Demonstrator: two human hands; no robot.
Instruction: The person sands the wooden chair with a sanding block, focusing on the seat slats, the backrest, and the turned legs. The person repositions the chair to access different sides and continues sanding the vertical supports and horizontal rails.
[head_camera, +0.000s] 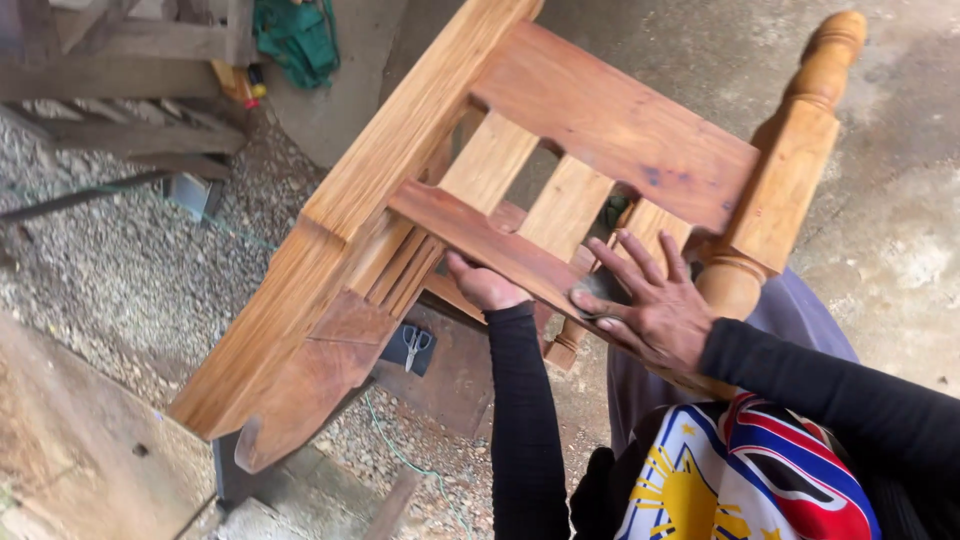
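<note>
A wooden chair frame (600, 120) with slats and a turned leg (800, 130) lies tilted in front of me. My left hand (485, 285) reaches under the lower cross rail (480, 240) and grips it from below, fingers mostly hidden. My right hand (650, 300) lies flat with fingers spread on the same rail near the turned leg, pressing a dark piece of sandpaper (595, 292) against the wood. Both arms wear black sleeves.
Gravel ground (120, 260) lies to the left, concrete floor (900, 200) to the right. Scissors (415, 345) rest on a dark board below the chair. More wooden furniture (130, 90) and a green cloth (295, 35) stand at the back left.
</note>
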